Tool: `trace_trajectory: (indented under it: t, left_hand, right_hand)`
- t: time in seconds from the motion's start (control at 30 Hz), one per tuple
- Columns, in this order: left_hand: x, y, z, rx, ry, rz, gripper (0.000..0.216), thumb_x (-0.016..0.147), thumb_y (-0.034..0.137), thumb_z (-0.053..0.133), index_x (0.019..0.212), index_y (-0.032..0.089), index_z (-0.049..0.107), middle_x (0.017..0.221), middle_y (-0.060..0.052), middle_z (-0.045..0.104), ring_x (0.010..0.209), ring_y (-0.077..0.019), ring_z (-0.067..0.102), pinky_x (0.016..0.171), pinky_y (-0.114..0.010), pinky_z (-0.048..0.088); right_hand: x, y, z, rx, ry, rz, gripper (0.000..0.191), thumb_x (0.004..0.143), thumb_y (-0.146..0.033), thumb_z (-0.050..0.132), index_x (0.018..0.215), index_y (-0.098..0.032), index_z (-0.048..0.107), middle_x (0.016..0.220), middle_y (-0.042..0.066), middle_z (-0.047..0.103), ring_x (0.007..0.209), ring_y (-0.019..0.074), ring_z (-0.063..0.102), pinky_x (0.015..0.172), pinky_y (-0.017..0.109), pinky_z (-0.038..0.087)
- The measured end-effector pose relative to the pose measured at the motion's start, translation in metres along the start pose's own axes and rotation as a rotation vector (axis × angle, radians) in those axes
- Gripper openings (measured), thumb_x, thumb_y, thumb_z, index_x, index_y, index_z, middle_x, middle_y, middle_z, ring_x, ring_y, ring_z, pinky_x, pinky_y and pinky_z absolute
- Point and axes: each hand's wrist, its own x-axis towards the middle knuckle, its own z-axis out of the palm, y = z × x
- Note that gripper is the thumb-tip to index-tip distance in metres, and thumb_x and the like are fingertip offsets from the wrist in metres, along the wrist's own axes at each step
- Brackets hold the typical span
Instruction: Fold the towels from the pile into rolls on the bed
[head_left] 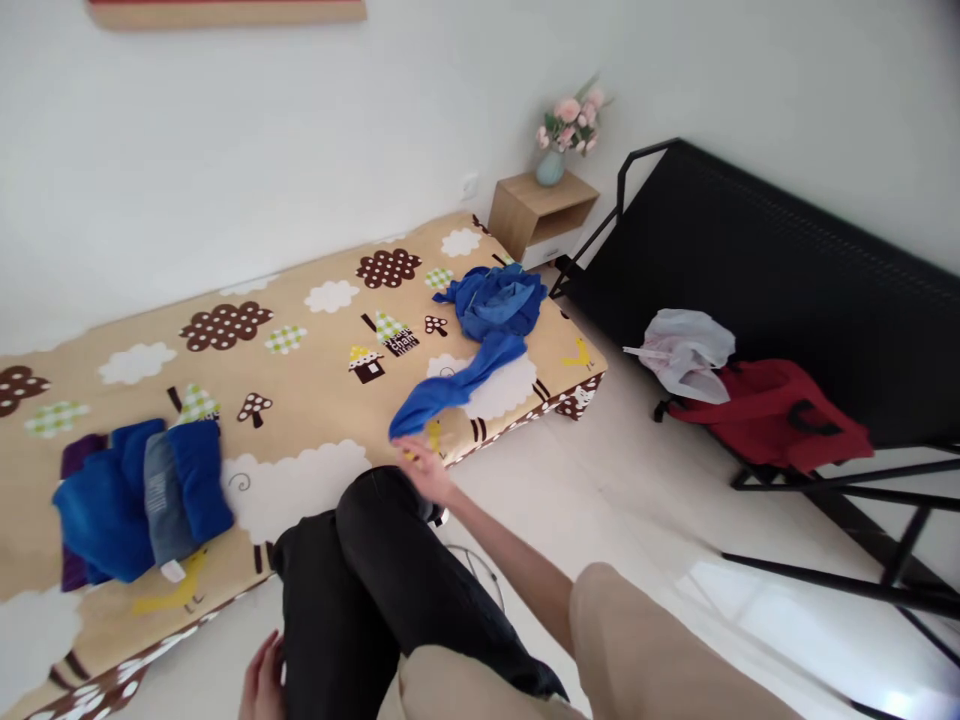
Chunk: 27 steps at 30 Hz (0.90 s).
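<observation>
My right hand (pixel 424 470) reaches to the bed's front edge, its fingers pinching the near end of a long blue cloth (pixel 450 390). The cloth stretches back over the bed and joins a crumpled heap of blue clothing (pixel 495 300) near the right corner. Low in the view, my left hand (pixel 262 685) rests beside my left leg, partly cut off by the frame; its visible fingers are loosely extended and hold nothing. To the left on the bed lies a row of folded clothes (pixel 146 500) in blue, grey-blue and purple.
A patterned sheet (pixel 300 400) covers the bed. Behind its right end stands a wooden nightstand (pixel 517 215) with a flower vase (pixel 550 168). At right, a black metal-framed seat (pixel 787 260) bears a red bag (pixel 787 410) and a white plastic bag (pixel 686 350).
</observation>
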Motion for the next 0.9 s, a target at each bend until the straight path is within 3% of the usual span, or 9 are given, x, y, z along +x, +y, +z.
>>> trace_trajectory:
  t: [0.07, 0.17, 0.27, 0.4, 0.47, 0.57, 0.67, 0.77, 0.9]
  left_hand:
    - [-0.009, -0.008, -0.006, -0.27, 0.053, -0.104, 0.02, 0.075, 0.047, 0.061, 0.093, 0.043, 0.07, 0.101, 0.002, 0.076, 0.115, -0.0389, 0.07, 0.093, -0.059, 0.06]
    - [-0.026, 0.009, -0.01, -0.383, -0.094, 0.03, 0.037, 0.075, 0.043, 0.07, 0.112, 0.041, 0.064, 0.13, 0.0, 0.069, 0.131, -0.0348, 0.062, 0.118, -0.056, 0.046]
    - [-0.05, 0.042, -0.002, -0.317, -0.231, 0.239, 0.051, 0.077, 0.044, 0.071, 0.126, 0.041, 0.059, 0.145, -0.003, 0.06, 0.132, -0.032, 0.061, 0.117, -0.051, 0.049]
    - [-0.082, 0.06, 0.01, -0.311, -0.158, 0.337, 0.05, 0.077, 0.045, 0.068, 0.125, 0.032, 0.059, 0.123, -0.008, 0.068, 0.114, -0.0317, 0.069, 0.105, -0.052, 0.057]
    - [-0.092, 0.051, 0.008, -0.407, -0.063, 0.318, 0.049, 0.078, 0.043, 0.067, 0.122, 0.025, 0.06, 0.111, -0.009, 0.07, 0.101, -0.0294, 0.072, 0.098, -0.051, 0.06]
    - [-0.094, 0.016, -0.002, -0.466, 0.004, 0.314, 0.046, 0.077, 0.037, 0.067, 0.119, 0.018, 0.065, 0.112, -0.009, 0.071, 0.101, -0.0262, 0.07, 0.098, -0.046, 0.057]
    - [-0.086, -0.03, -0.007, -0.534, -0.013, 0.312, 0.027, 0.075, 0.03, 0.063, 0.097, 0.019, 0.071, 0.104, -0.006, 0.073, 0.101, -0.0246, 0.069, 0.1, -0.043, 0.054]
    - [-0.075, -0.064, -0.007, -0.759, 0.022, 0.301, 0.008, 0.07, 0.025, 0.066, 0.075, 0.019, 0.063, 0.088, -0.002, 0.072, 0.094, -0.0221, 0.069, 0.097, -0.04, 0.055]
    - [-0.066, -0.076, -0.01, -0.727, -0.025, 0.339, 0.011, 0.074, 0.028, 0.07, 0.077, 0.019, 0.065, 0.091, -0.003, 0.073, 0.092, -0.0213, 0.069, 0.097, -0.04, 0.055]
  right_hand:
    - [-0.05, -0.027, 0.022, -0.012, -0.035, -0.091, 0.033, 0.094, -0.036, 0.063, 0.125, -0.037, 0.073, 0.131, 0.005, 0.071, 0.127, 0.0245, 0.062, 0.114, 0.047, 0.049]
    - [-0.101, -0.06, 0.033, -0.013, 0.006, -0.134, 0.028, 0.094, -0.037, 0.065, 0.12, -0.042, 0.077, 0.123, 0.004, 0.074, 0.124, 0.0277, 0.064, 0.112, 0.053, 0.051]
    - [-0.131, -0.088, 0.031, 0.015, -0.037, -0.23, 0.026, 0.096, -0.036, 0.063, 0.117, -0.043, 0.078, 0.115, 0.002, 0.077, 0.127, 0.0274, 0.064, 0.113, 0.053, 0.051]
    - [-0.173, -0.119, 0.045, 0.007, -0.14, -0.395, 0.029, 0.1, -0.029, 0.058, 0.115, -0.042, 0.079, 0.112, -0.001, 0.078, 0.127, 0.024, 0.065, 0.111, 0.049, 0.053]
    - [-0.195, -0.122, 0.06, -0.022, -0.132, -0.5, 0.028, 0.1, -0.024, 0.057, 0.112, -0.034, 0.08, 0.11, 0.002, 0.079, 0.124, 0.0216, 0.066, 0.109, 0.044, 0.053]
    - [-0.221, -0.107, 0.084, -0.138, -0.148, -0.586, 0.027, 0.1, -0.016, 0.057, 0.112, -0.025, 0.079, 0.111, 0.004, 0.079, 0.117, 0.0176, 0.065, 0.106, 0.037, 0.052]
    - [-0.234, -0.081, 0.102, -0.357, -0.303, -0.656, 0.031, 0.099, -0.015, 0.058, 0.124, -0.025, 0.074, 0.122, 0.003, 0.076, 0.12, 0.0177, 0.061, 0.105, 0.037, 0.05]
    - [-0.239, -0.068, 0.113, -0.492, -0.445, -0.772, 0.036, 0.102, -0.018, 0.055, 0.134, -0.023, 0.068, 0.135, 0.004, 0.071, 0.136, 0.0174, 0.053, 0.112, 0.036, 0.045]
    - [-0.239, -0.07, 0.121, -0.533, -0.422, -0.779, 0.037, 0.103, -0.019, 0.054, 0.138, -0.021, 0.066, 0.137, 0.005, 0.07, 0.137, 0.015, 0.052, 0.113, 0.032, 0.043]
